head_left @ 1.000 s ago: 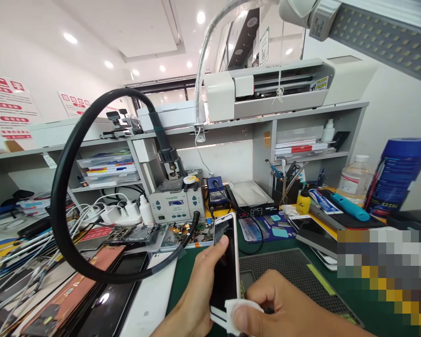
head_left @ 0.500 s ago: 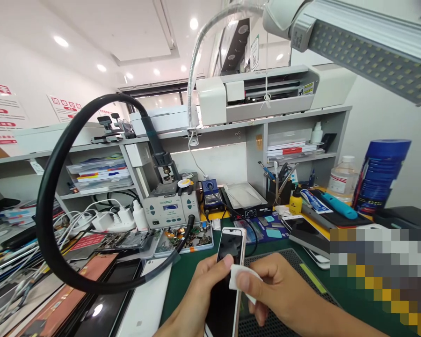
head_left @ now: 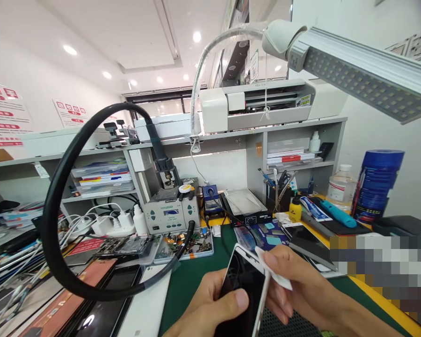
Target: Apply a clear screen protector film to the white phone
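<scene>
A white-framed smartphone (head_left: pixel 241 276) with a dark screen is tilted in front of me, its lower end cut off by the frame's bottom. My left hand (head_left: pixel 214 302) grips it from the left side, the thumb lying across the screen. At the phone's upper right corner is my right hand (head_left: pixel 294 276), which pinches a small white wipe (head_left: pixel 274 270) between thumb and fingers. The wipe touches the phone's edge there. Below the right hand part of a black perforated mat (head_left: pixel 284 323) shows on the green work mat (head_left: pixel 187 281).
A hot-air station (head_left: pixel 170 210) with a thick black hose (head_left: pixel 51 224) looping at left stands behind a tray of small parts (head_left: pixel 192 243). Phone panels (head_left: pixel 150 290) lie at left. An LED lamp (head_left: pixel 365 70) hangs overhead. A yellow bottle (head_left: pixel 295 209) and tool holder (head_left: pixel 279 196) stand back right.
The phone has moved right and turned to lean more. My right hand with the wipe has gone from over the screen to the phone's upper right corner. The camera view has shifted slightly.
</scene>
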Motion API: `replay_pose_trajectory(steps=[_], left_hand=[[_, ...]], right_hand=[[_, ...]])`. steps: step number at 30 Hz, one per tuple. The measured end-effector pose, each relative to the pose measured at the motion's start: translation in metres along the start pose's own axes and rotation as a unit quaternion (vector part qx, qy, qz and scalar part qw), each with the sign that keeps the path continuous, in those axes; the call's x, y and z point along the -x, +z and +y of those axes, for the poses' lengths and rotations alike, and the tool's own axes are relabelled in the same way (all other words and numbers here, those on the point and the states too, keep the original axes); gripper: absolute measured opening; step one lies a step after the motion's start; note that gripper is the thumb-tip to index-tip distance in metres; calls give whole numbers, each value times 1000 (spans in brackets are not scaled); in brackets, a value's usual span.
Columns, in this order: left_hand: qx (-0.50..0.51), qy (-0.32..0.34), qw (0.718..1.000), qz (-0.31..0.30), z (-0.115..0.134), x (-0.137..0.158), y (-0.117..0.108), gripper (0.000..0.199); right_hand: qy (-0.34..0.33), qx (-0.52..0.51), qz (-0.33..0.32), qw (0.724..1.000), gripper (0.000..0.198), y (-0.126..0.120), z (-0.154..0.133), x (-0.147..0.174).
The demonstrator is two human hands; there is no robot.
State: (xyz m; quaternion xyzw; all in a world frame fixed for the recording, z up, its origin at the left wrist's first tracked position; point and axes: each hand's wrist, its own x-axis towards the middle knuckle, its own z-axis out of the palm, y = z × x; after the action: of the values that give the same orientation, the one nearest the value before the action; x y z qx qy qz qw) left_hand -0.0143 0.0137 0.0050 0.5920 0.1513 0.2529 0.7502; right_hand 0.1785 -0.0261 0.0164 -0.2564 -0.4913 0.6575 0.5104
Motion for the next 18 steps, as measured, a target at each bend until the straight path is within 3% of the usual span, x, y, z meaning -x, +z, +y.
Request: replay_pose_trajectory(steps=[3,6,15,18], left_hand=[[4,-3,999,-44,-2,4,2,64],[16,-33,997,-72,-5,7,4,67],[-42,-51,995,-74,1,5,3,65],[-65,-58,995,-45,3,4,7,59]], right_hand=[[40,-77,-58,995,60,-4,6,0],[72,-108,-68,989,58,-8,12,-1],[155,-129,-2,979,57,-21,19,-4],[160,-148,49,975,50,-14,13,-3]])
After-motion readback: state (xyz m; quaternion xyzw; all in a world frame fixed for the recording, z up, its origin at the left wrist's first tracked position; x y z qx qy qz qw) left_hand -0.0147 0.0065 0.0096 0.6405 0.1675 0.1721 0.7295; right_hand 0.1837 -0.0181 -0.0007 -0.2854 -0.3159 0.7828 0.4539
